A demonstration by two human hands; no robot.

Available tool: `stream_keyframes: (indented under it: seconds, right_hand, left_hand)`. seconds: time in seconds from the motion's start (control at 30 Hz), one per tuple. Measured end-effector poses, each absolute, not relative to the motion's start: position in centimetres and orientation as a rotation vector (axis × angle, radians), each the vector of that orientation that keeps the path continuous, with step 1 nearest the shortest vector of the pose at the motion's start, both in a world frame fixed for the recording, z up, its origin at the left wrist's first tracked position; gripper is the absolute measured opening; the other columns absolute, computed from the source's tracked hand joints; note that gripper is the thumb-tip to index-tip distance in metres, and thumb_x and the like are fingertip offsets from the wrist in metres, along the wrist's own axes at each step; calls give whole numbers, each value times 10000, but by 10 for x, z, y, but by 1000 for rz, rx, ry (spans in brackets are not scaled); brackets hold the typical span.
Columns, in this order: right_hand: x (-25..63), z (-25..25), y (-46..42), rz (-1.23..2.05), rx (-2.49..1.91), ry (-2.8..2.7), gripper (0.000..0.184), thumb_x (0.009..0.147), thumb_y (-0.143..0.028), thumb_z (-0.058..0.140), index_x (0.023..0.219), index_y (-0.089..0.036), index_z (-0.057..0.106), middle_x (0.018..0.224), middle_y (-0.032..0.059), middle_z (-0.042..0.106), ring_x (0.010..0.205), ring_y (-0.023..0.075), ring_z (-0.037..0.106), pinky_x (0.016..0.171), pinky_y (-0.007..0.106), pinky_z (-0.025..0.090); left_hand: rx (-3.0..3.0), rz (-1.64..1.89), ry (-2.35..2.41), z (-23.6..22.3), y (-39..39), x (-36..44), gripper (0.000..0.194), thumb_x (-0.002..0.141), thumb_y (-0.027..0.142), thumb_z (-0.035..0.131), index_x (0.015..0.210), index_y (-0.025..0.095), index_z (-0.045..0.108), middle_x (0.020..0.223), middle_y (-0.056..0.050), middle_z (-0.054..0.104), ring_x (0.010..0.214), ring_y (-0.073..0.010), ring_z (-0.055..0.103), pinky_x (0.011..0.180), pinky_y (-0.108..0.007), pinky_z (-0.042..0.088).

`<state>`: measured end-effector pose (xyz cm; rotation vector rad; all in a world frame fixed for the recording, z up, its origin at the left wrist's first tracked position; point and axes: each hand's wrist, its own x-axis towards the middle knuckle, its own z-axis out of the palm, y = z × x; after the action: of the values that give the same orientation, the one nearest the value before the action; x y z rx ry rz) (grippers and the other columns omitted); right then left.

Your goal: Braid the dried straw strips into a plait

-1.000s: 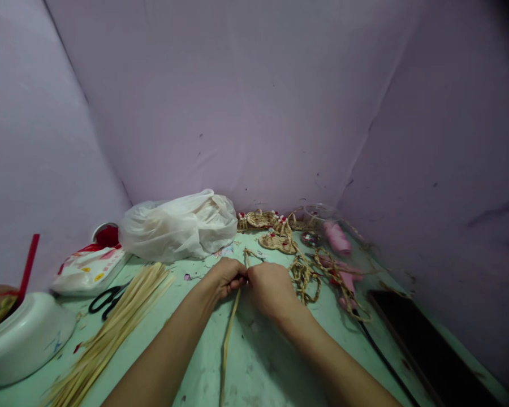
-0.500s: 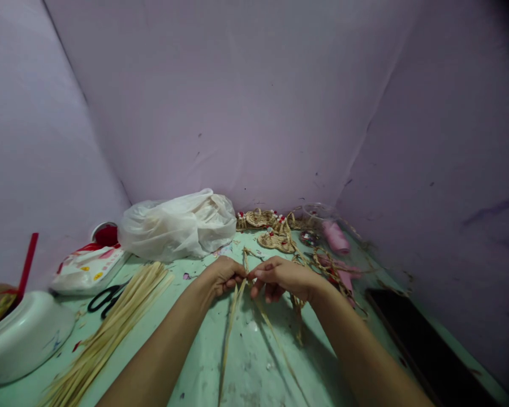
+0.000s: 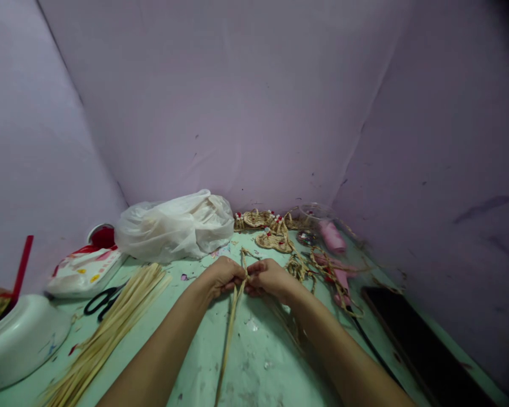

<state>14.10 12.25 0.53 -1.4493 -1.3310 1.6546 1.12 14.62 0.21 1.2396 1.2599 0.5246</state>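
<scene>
Thin straw-coloured fibre strands point(image 3: 228, 345) run from between my hands toward the front of the table. My left hand point(image 3: 225, 276) is closed, pinching the strands where they join a short braid point(image 3: 244, 259) that points away from me. Against it, my right hand point(image 3: 265, 278) is also closed, its fingertips on the strands at the same spot. One blurred strand trails down beside my right forearm. Just what lies under the fingertips is hidden.
Left of me lie a bundle of loose fibre strands point(image 3: 110, 333), black scissors point(image 3: 102, 302), a tissue pack point(image 3: 85, 271) and a white bowl point(image 3: 23, 339). Behind are a plastic bag point(image 3: 176, 226) and woven pieces point(image 3: 274, 242). Rightward: pink glue gun point(image 3: 341, 277), thread spool point(image 3: 332, 236), black phone-like slab point(image 3: 424, 345).
My right hand's fingers have drawn in and closed on the strands, and its forearm has swung left. The view has shifted slightly. My left hand keeps its pinch.
</scene>
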Motion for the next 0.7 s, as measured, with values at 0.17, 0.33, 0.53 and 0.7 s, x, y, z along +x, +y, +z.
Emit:
stream_keyframes:
  seconds: [0.17,0.33,0.53,0.7]
  right_hand:
    - [143,-4,131,1452,-1554,-1477,168,496,-9,409,489,-112,542,368,-39,430,333,39,309,361,180,203]
    - [145,-5,132,1530,-1557,-1360,133,557,-82,423,483,-121,526,343,-46,393,306,35,228,346,196,123]
    - [146,-3,128,1641,-1430,-1204,106,586,-137,480,483,-128,503,359,-48,435,307,25,192,326,183,102]
    - [146,-4,129,1649,-1386,-1154,52,567,-129,507,518,-120,525,427,-31,516,312,22,251,323,174,123]
  left_hand:
    - [1369,510,1216,3,146,11,110,516,167,500,420,133,459,322,58,340,264,-25,217,298,-186,96]
    - [1418,456,1243,8,146,10,65,508,172,503,466,123,497,338,61,348,281,-27,225,304,-186,118]
    - [1502,415,1260,10,146,8,71,509,175,489,503,119,532,349,59,357,282,-29,222,310,-191,128]
    - [1569,325,1401,16,147,5,94,525,203,537,481,120,535,358,32,414,293,-48,273,330,-196,188]
